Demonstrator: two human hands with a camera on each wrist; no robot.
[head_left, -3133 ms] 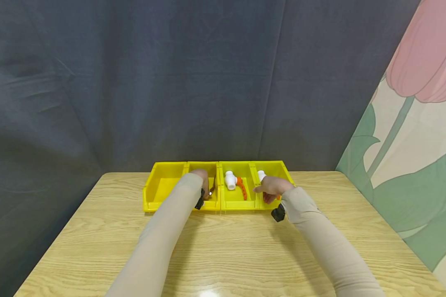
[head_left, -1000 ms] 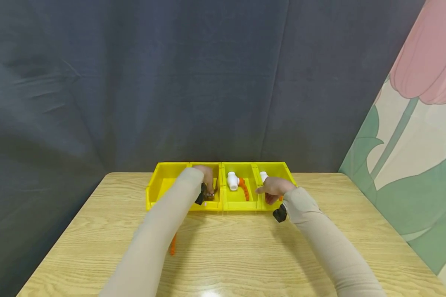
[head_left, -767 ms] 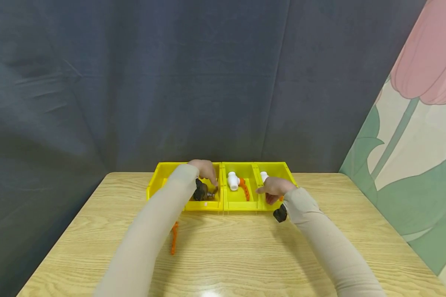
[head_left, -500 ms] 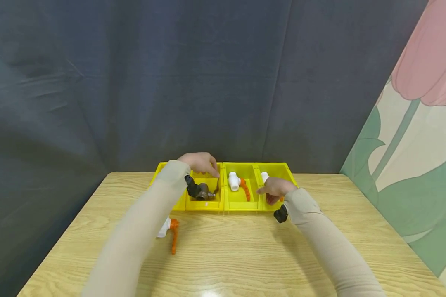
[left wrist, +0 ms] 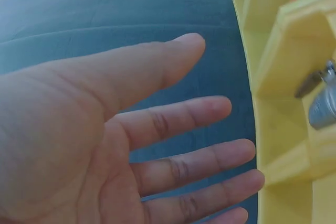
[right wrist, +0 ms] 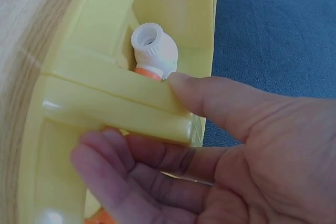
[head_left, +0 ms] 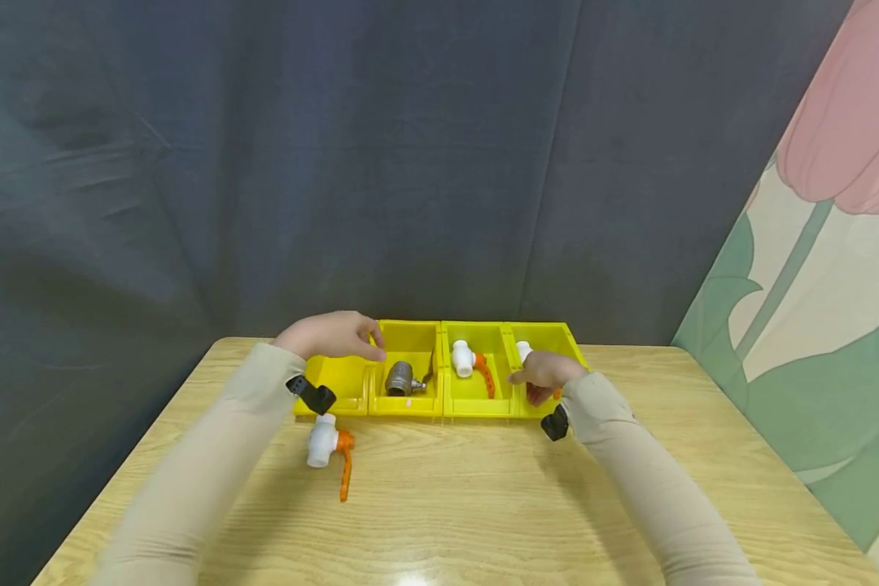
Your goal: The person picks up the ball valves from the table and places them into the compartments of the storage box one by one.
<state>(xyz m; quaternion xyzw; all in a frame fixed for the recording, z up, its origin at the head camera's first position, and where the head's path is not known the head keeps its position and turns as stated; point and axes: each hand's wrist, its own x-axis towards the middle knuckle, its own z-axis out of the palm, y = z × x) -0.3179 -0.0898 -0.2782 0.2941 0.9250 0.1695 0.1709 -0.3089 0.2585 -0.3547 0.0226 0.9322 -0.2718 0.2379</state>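
My left hand point(head_left: 337, 334) hovers over the leftmost yellow bin, its fingers spread and holding nothing in the left wrist view. Just right of it, a grey metal ball valve point(head_left: 400, 379) lies in the second bin. With thumb and fingers on either side, my right hand point(right wrist: 236, 145) grips the divider wall point(right wrist: 121, 95) between the third and fourth bins. A white ball valve with an orange handle point(head_left: 463, 359) rests in the third bin. Another white valve point(head_left: 523, 348) in the fourth is partly hidden behind my right hand.
On the table point(head_left: 439, 505), in front of the leftmost bin point(head_left: 347, 405), lies one more white ball valve point(head_left: 322, 443) with an orange handle. The row of joined bins stands near the table's back edge, before a dark curtain point(head_left: 381, 163).
My left hand has let go of the metal valve, lifted out of the second bin and moved left. The white valve on the table has come out from behind that arm. My right hand stays put.
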